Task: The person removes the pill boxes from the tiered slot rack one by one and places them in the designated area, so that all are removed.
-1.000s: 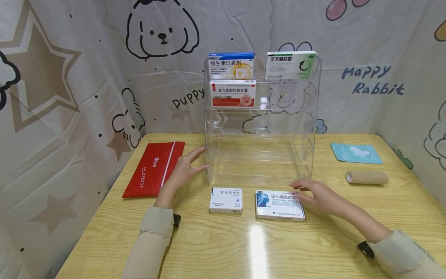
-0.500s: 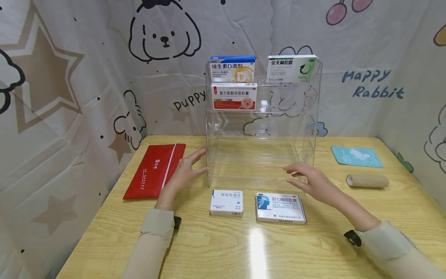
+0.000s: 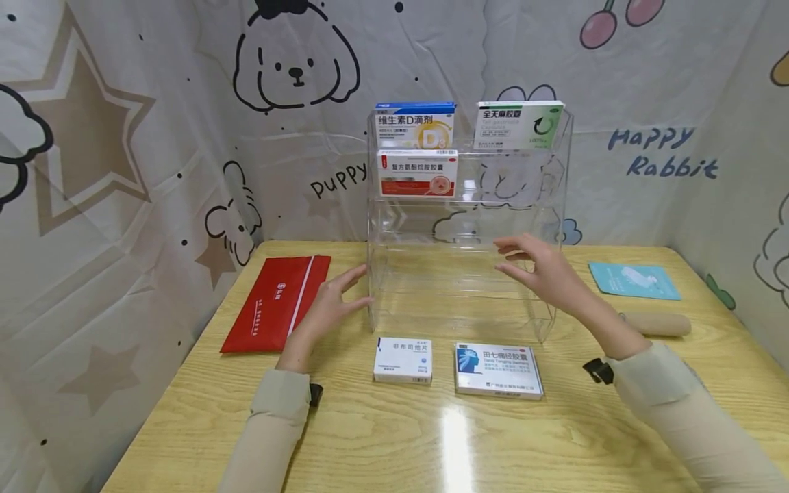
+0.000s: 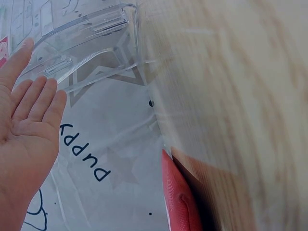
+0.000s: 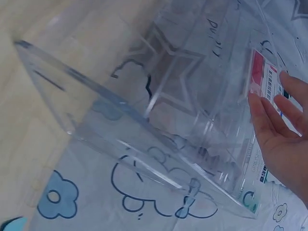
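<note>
A clear acrylic tiered rack (image 3: 456,322) stands on the table. My left hand (image 3: 333,301) is at its left side, fingertips right at the edge, fingers extended; the left wrist view also shows that hand (image 4: 31,130) with a bare palm. In front of the rack's right half, my right hand (image 3: 539,270) is raised with thumb and fingers apart and nothing between them. On the top tier sit a blue-and-white vitamin D box (image 3: 416,127) and a green-and-white capsule box (image 3: 519,125). One tier lower is a red-and-white capsule box (image 3: 418,174).
Before the rack lie a small white medicine box (image 3: 403,361) and a wider white-and-blue medicine box (image 3: 498,370). A red pouch (image 3: 274,305) is at left. A teal packet (image 3: 635,281) and a cardboard tube (image 3: 662,324), partly behind my right forearm, lie at right.
My right hand has moved up and left, from beside the white-and-blue box to in front of the rack's middle tiers. The left hand keeps its place, and the boxes have not moved.
</note>
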`<control>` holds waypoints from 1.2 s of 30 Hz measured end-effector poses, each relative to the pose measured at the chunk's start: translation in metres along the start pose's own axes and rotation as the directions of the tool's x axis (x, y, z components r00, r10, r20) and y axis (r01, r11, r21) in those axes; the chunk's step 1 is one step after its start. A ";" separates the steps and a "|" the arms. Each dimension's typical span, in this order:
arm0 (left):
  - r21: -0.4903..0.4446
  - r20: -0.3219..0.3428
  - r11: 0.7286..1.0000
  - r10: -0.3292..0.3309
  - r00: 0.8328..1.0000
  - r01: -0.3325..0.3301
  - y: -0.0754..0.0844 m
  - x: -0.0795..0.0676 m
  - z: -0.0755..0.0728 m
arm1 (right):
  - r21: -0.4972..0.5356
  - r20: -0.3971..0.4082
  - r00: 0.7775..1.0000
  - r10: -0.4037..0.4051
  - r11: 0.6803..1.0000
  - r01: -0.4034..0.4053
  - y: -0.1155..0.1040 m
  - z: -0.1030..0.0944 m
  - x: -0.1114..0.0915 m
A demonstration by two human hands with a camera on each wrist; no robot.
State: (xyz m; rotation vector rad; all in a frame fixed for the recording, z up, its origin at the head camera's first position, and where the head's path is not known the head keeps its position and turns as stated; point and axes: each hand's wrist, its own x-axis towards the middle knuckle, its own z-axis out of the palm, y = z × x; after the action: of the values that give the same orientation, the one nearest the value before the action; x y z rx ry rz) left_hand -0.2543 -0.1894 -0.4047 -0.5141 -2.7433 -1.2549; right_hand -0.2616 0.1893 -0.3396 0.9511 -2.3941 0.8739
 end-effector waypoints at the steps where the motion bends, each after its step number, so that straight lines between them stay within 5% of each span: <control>1: 0.000 -0.001 1.000 0.001 1.000 -0.001 0.000 0.000 0.000 | 0.000 -0.012 1.000 0.007 1.000 -0.007 0.000 -0.001 0.006; 16: -0.005 -0.005 1.000 0.004 1.000 -0.005 -0.002 -0.001 0.000 | 0.053 -0.104 0.973 0.206 0.978 -0.202 -0.008 -0.008 0.081; 36: -0.003 0.001 1.000 0.014 1.000 -0.014 -0.002 -0.002 0.001 | -0.007 -0.084 0.984 0.160 0.987 -0.161 -0.012 0.000 0.154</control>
State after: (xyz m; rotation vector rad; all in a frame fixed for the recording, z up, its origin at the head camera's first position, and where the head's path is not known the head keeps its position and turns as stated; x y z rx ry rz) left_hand -0.2533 -0.1903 -0.4066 -0.5338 -2.7345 -1.2561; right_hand -0.3574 0.1119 -0.2462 0.7097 -2.4273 0.9347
